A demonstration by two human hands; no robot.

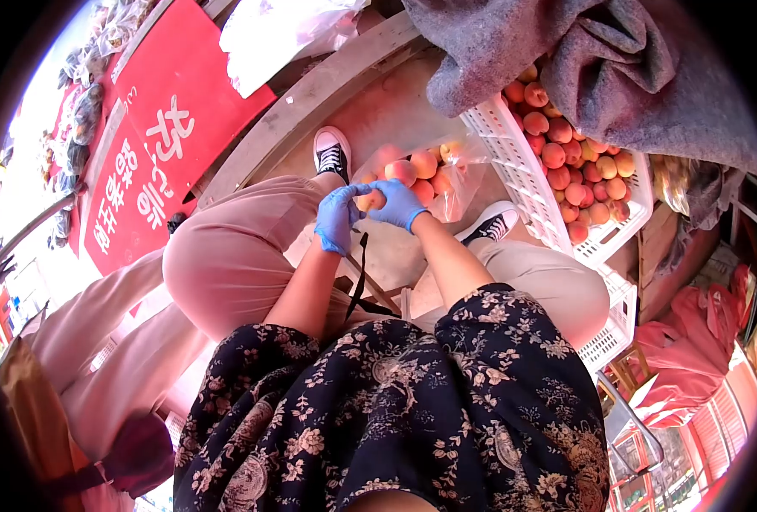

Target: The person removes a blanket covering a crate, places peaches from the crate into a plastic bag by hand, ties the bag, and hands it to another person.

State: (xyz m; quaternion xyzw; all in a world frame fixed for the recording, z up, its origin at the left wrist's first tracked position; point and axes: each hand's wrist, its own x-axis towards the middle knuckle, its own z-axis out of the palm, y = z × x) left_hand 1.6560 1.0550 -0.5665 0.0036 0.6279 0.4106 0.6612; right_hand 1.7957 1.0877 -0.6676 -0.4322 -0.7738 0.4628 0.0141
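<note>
A peach [370, 201] sits between my two blue-gloved hands in front of my knees. My left hand [337, 218] closes on it from the left side, and my right hand [398, 205] grips it from the right. The fingertips of both hands meet around the fruit, and part of it is hidden. Just beyond them, a clear plastic bag [468, 189] with several peaches [423, 164] lies on the floor between my shoes. To the right stands a white plastic crate [519, 175] holding many more peaches [579, 171].
A grey cloth [583, 68] drapes over the far part of the crate. Another white crate [613, 320] is beside my right knee. A red sign [161, 128] with white writing is at the left, past a curved grey edge [310, 90]. Another person's trouser leg [131, 341] is close on my left.
</note>
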